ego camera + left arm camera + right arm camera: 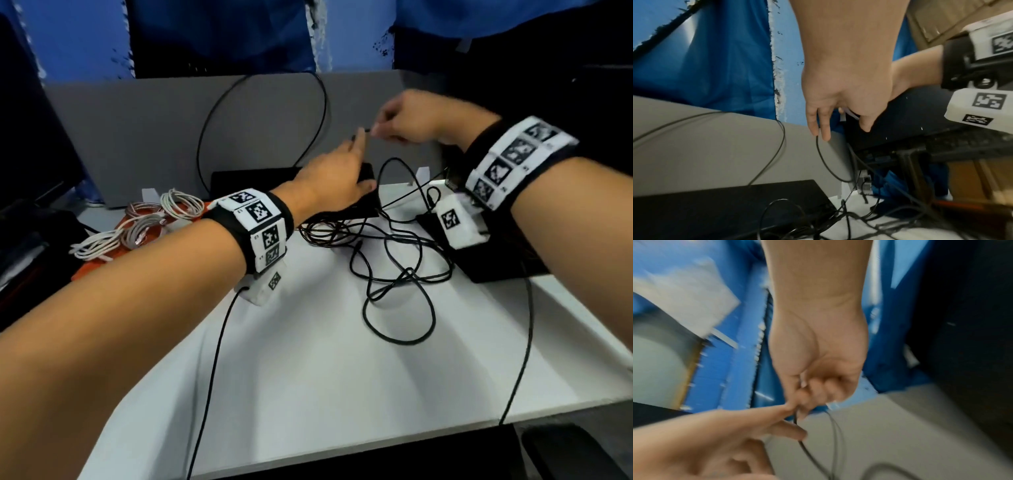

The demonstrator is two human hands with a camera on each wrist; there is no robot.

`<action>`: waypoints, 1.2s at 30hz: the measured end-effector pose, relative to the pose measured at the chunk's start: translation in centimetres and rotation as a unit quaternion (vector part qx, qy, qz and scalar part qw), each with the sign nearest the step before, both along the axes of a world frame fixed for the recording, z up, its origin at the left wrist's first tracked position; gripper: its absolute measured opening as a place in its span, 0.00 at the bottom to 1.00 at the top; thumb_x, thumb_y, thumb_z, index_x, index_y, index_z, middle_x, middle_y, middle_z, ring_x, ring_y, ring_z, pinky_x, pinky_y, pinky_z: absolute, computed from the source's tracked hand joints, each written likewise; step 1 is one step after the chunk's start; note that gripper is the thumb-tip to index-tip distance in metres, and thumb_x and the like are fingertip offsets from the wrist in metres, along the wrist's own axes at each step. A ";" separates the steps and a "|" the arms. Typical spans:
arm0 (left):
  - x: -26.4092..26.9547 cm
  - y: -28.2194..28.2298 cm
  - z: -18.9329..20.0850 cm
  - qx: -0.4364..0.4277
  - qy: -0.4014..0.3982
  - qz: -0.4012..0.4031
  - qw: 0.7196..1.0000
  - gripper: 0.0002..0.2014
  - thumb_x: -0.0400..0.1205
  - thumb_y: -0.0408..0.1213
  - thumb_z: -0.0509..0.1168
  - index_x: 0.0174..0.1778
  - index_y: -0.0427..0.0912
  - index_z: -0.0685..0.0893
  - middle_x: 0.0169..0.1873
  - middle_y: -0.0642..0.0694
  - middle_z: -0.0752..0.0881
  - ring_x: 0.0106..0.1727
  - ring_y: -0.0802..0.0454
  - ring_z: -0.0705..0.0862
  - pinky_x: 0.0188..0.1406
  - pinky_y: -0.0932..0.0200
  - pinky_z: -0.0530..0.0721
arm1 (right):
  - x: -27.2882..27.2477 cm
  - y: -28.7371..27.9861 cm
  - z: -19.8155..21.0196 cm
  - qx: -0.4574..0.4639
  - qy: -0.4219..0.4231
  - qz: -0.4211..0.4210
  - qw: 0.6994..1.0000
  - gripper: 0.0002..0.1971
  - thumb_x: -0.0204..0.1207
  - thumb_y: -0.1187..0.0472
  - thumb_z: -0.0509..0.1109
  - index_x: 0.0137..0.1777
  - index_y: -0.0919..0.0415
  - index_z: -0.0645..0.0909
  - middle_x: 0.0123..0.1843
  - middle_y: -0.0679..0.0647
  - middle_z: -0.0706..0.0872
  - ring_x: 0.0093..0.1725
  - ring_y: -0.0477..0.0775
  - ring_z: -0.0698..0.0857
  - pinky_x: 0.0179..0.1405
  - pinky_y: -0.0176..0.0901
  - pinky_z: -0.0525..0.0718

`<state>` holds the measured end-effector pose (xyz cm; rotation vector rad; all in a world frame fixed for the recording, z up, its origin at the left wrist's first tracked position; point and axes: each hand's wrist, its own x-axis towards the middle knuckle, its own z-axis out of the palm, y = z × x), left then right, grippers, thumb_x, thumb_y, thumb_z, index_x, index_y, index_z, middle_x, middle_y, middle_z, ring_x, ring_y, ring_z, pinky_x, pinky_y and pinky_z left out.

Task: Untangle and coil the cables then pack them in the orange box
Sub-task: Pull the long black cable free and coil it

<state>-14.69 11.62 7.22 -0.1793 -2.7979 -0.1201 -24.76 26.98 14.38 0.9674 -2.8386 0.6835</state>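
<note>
Both hands raised over table's far edge, before grey partition (pixel 137 137). Right hand (pixel 411 116) curled, black cable (pixel 364 130) end pinched at fingertips. Left hand (pixel 329 174) stretched forward, fingers nearly straight, same cable nipped between them. Tangled black cables (pixel 407 272) spread mid-table (pixel 308 377). Orange box (pixel 99 265) set at left edge, pale coiled cables (pixel 144 226) inside. Wide white surface shown toward near edge.

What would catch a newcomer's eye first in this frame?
The left hand and right hand meet in the air at the back, pinching one black cable. A black tangle sprawls on the white table below, and pale coiled cables sit in the orange box, far left.
</note>
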 end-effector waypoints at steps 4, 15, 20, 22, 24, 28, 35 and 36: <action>0.0 -0.5 1.8 0.263 0.052 -0.040 0.963 0.18 0.88 0.38 0.66 0.73 0.43 0.71 0.53 0.40 0.88 0.44 0.44 0.92 0.36 0.53 0.90 | 5.0 -0.6 3.0 0.004 -0.004 0.105 0.994 0.17 0.87 0.48 0.70 0.52 0.63 0.87 0.38 0.55 0.85 0.35 0.53 0.80 0.36 0.46 0.79; 4.0 -3.5 4.8 0.177 0.321 0.002 0.930 0.12 0.88 0.43 0.57 0.63 0.41 0.75 0.43 0.56 0.83 0.45 0.52 0.81 0.38 0.56 0.72 | 2.1 -1.9 -14.6 0.254 -0.120 0.003 0.960 0.53 0.76 0.24 0.66 0.92 0.50 0.48 0.93 0.55 0.56 0.90 0.61 0.61 0.86 0.58 0.65; 4.9 -4.6 2.7 0.036 0.207 0.106 0.972 0.16 0.83 0.39 0.59 0.66 0.40 0.73 0.54 0.42 0.86 0.57 0.37 0.81 0.59 0.41 0.74 | 0.5 -2.3 -14.7 0.353 -0.059 -0.032 0.933 0.26 0.74 0.54 0.78 0.70 0.61 0.81 0.67 0.59 0.87 0.53 0.59 0.88 0.54 0.53 0.90; 5.0 -5.1 1.7 -0.025 0.108 0.165 0.980 0.17 0.85 0.46 0.58 0.65 0.40 0.73 0.51 0.39 0.86 0.57 0.36 0.81 0.63 0.39 0.72 | -0.2 -2.0 -14.0 0.329 -0.011 -0.030 0.944 0.12 0.76 0.64 0.71 0.59 0.65 0.85 0.58 0.62 0.91 0.49 0.62 0.89 0.52 0.53 0.91; 5.0 -5.8 1.3 -0.056 -0.011 0.216 0.975 0.17 0.88 0.52 0.57 0.60 0.40 0.77 0.48 0.41 0.84 0.53 0.37 0.82 0.63 0.40 0.73 | -1.2 -1.2 -12.5 0.263 0.055 -0.061 0.961 0.11 0.79 0.68 0.64 0.57 0.65 0.85 0.61 0.65 0.89 0.56 0.68 0.88 0.54 0.52 0.88; 4.6 -6.8 1.3 0.034 -0.175 0.136 0.975 0.20 0.86 0.56 0.62 0.45 0.42 0.87 0.47 0.42 0.90 0.52 0.42 0.87 0.48 0.51 0.79 | -1.4 -0.8 -5.8 0.132 0.216 -0.125 0.959 0.14 0.82 0.66 0.69 0.65 0.58 0.87 0.61 0.67 0.88 0.61 0.72 0.87 0.57 0.59 0.86; 3.9 -5.3 2.9 0.141 -0.028 0.082 0.986 0.28 0.88 0.61 0.57 0.41 0.42 0.90 0.28 0.47 0.91 0.38 0.55 0.88 0.38 0.60 0.78 | 0.2 0.2 3.3 -0.079 0.252 -0.013 0.964 0.15 0.87 0.47 0.68 0.60 0.59 0.84 0.54 0.58 0.86 0.55 0.60 0.83 0.52 0.49 0.77; 3.8 -5.0 3.2 0.136 -0.014 0.077 0.988 0.26 0.89 0.58 0.59 0.41 0.40 0.90 0.26 0.47 0.90 0.35 0.53 0.88 0.34 0.59 0.77 | 0.6 0.2 3.6 -0.096 0.228 0.017 0.969 0.15 0.87 0.48 0.69 0.59 0.60 0.84 0.52 0.57 0.84 0.52 0.57 0.81 0.49 0.46 0.74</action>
